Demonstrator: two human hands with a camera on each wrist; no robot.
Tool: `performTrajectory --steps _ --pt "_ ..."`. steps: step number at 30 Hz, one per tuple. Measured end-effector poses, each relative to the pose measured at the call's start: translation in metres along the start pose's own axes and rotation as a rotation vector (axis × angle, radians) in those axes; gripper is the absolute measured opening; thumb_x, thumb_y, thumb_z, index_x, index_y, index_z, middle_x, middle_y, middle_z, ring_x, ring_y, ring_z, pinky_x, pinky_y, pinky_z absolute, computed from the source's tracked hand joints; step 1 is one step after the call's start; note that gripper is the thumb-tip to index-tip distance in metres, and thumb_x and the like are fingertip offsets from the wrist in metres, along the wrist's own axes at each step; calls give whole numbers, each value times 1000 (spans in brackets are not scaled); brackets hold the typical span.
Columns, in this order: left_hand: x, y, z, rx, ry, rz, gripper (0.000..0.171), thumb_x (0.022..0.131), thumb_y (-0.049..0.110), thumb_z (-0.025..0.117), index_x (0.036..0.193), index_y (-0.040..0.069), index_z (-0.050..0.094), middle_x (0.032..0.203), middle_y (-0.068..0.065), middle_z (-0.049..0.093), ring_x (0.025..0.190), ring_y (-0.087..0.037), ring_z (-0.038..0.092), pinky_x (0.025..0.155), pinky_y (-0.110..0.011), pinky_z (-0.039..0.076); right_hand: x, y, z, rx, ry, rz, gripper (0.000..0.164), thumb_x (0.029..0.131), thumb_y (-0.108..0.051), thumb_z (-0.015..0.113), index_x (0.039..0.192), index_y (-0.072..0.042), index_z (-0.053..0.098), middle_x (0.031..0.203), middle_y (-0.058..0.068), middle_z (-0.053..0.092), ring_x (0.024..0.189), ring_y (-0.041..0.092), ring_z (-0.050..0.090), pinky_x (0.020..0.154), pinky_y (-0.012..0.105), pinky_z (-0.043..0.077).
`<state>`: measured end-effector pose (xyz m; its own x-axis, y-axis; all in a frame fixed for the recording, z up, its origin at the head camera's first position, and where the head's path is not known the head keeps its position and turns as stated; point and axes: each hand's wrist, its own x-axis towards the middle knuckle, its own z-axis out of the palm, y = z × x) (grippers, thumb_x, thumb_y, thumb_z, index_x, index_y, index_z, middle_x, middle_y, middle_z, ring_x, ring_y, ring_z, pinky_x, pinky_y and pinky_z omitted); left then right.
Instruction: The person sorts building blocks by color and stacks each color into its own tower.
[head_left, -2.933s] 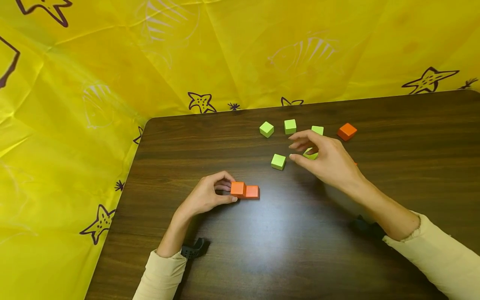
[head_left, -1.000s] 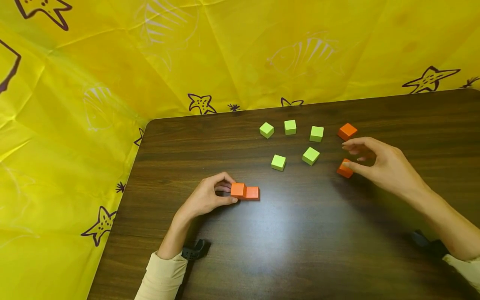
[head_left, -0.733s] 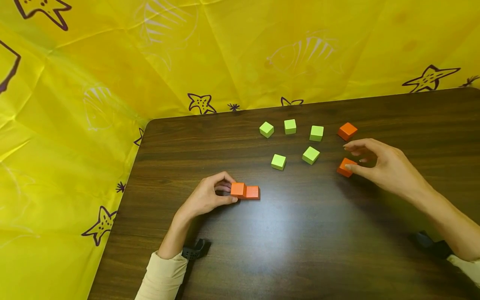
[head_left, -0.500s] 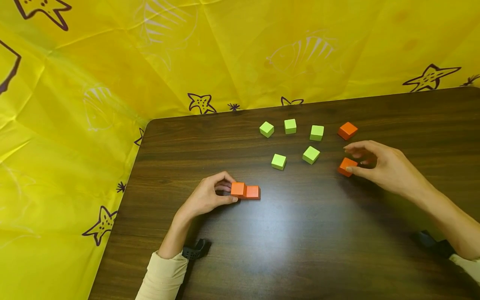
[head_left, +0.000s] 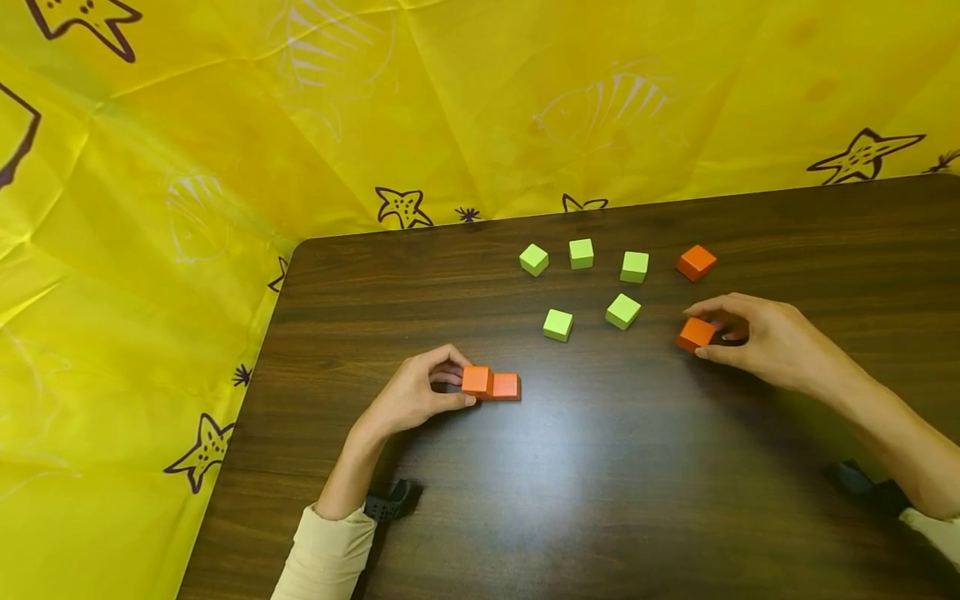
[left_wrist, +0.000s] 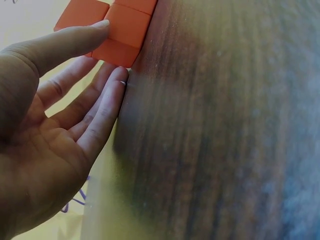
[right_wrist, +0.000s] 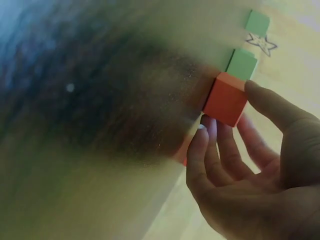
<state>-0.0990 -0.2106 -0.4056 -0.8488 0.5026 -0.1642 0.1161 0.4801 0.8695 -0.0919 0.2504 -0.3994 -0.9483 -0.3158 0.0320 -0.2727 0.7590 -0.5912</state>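
Note:
At the centre of the head view, my left hand (head_left: 417, 390) holds a small cluster of orange cubes between thumb and fingers. One orange cube (head_left: 477, 380) sits raised on the left end, and a lower orange cube (head_left: 506, 386) adjoins it on the right. The left wrist view shows the thumb pressed on the lower cube (left_wrist: 117, 42) beneath the raised one (left_wrist: 82, 15). Further right, my right hand (head_left: 772, 343) pinches a separate orange cube (head_left: 695, 333). In the right wrist view its thumb is at one side of that cube (right_wrist: 226, 100), with fingertips at the other.
Several green cubes (head_left: 634, 267) lie scattered toward the back of the dark wooden table (head_left: 600, 500). Another orange cube (head_left: 696, 262) rests behind my right hand. A yellow patterned cloth (head_left: 480, 108) hangs along the table's back and left edges.
My right hand has moved right from above the green cubes to the front-right orange cube, and its thumb and fingers have closed on it. The left hand keeps its place at the cluster.

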Motion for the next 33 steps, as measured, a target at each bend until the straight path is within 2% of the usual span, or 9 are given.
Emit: performTrajectory --steps 6,18,27,33 --pt "1 1 -1 23 -5 3 34 78 2 84 105 12 65 107 -6 67 99 -19 67 89 -30 56 -1 0 1 -8 5 14 47 78 -24 87 120 -14 68 100 2 71 81 20 68 63 22 51" --pt "0 2 0 38 1 -6 35 78 5 85 105 13 64 107 -5 67 98 -18 67 88 -31 56 -2 0 2 -15 -5 21 49 79 -24 86 123 -15 66 101 0 71 86 19 65 63 24 49" --pt "-1 1 1 45 8 -13 36 77 5 86 106 13 65 105 -4 68 97 -17 68 87 -30 57 -1 -7 -1 31 -11 106 45 80 -22 85 121 -19 67 101 -1 71 89 19 65 67 23 49" --pt "-2 1 1 56 9 -20 37 76 7 86 106 13 65 106 -4 68 97 -17 68 87 -30 56 -2 -12 -1 38 13 105 44 80 -23 85 119 -20 66 99 0 72 86 17 68 64 22 49"
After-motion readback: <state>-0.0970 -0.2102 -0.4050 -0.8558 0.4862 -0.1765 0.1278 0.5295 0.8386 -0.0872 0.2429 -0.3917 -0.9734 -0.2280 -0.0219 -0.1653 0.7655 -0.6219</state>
